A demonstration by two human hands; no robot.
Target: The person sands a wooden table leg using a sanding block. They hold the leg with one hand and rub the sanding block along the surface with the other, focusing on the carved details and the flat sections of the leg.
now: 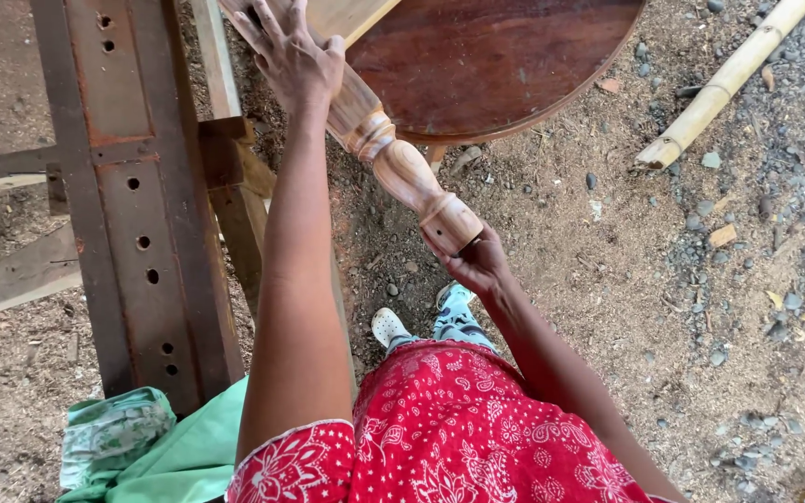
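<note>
- Head view: turned wooden leg (393,158) runs diagonally, top centre toward frame middle.
- Left hand (293,51) rests flat, fingers spread, on its upper end.
- Right hand (477,264) cups its lower tip.

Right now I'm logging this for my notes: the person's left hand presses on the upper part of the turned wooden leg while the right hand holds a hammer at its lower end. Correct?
Not quite. The head view shows no hammer: the right hand cups the bare lower end of the turned wooden leg. The left hand does press on its upper part.
</note>
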